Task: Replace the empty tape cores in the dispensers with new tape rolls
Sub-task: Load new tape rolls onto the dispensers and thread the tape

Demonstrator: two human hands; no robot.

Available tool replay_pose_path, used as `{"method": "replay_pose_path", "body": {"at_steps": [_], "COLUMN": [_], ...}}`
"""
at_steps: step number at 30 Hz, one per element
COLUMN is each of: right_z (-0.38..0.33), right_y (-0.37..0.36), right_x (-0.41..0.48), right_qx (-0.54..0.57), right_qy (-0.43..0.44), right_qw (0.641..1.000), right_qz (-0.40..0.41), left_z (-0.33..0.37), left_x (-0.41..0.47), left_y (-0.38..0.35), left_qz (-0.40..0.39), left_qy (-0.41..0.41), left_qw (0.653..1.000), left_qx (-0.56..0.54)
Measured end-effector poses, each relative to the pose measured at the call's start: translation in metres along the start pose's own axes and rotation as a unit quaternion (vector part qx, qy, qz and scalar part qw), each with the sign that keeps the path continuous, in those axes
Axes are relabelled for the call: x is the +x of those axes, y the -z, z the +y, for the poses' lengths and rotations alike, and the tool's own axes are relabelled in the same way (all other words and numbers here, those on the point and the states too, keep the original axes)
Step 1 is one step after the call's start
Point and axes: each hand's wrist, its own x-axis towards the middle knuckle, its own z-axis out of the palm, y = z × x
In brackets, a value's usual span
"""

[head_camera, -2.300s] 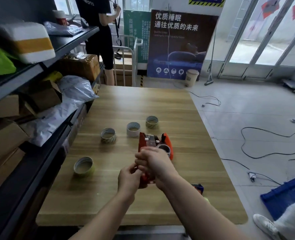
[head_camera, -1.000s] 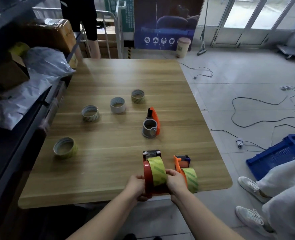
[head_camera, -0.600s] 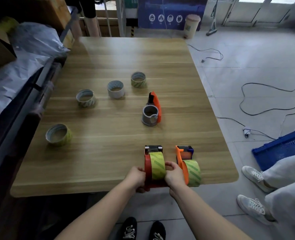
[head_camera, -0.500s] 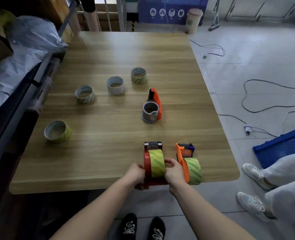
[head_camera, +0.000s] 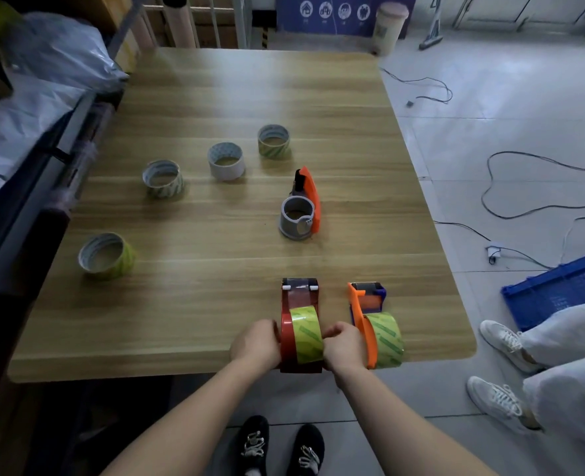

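A red tape dispenser (head_camera: 296,305) loaded with a green-striped tape roll (head_camera: 306,334) stands at the table's near edge. My left hand (head_camera: 256,345) grips its left side and my right hand (head_camera: 342,345) grips its right side. Just to the right stands an orange and blue dispenser (head_camera: 366,304) with its own green tape roll (head_camera: 385,338). Farther back, an orange dispenser (head_camera: 310,197) lies with a grey core (head_camera: 296,218) on it. Several loose rolls or cores sit on the table: one at the left (head_camera: 107,255), one farther back (head_camera: 163,178), a white one (head_camera: 225,160) and a green one (head_camera: 273,140).
The wooden table (head_camera: 215,84) borders dark shelving with plastic-wrapped parcels (head_camera: 26,80) on the left. To the right, another person's white trousers and shoes (head_camera: 504,338) stand near a blue crate (head_camera: 559,286). Cables (head_camera: 524,187) lie on the tiled floor.
The red dispenser came from mid-air down to the table's near edge, and both hands stay on it. The view tilted downward and drew closer.
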Motion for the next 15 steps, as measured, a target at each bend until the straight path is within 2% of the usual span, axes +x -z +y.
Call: {"method": "replay_pose_path", "body": {"at_steps": [4,10,13,15], "right_z": [0.004,-0.002,-0.007,-0.010], "right_y": [0.001,0.004,0.008,0.003], "right_x": [0.007,0.011,0.008,0.010], "right_qx": [-0.004,-0.009,0.042,0.089], "right_qy": [-0.008,-0.054,-0.076,-0.066], "right_qw": [1.000,0.995,0.990,0.990], "right_qz": [-0.026,-0.089,-0.109,-0.087], "left_z": [-0.002,-0.002,-0.003,-0.003], "left_x": [0.003,0.004,0.001,-0.002], "left_y": [0.000,0.001,0.004,0.007], "left_qz": [-0.011,-0.009,-0.029,-0.031], "left_qy": [-0.006,-0.007,0.004,0.018], "left_qw": [0.999,0.999,0.997,0.996], "left_qx": [-0.050,-0.036,-0.070,-0.087]}}
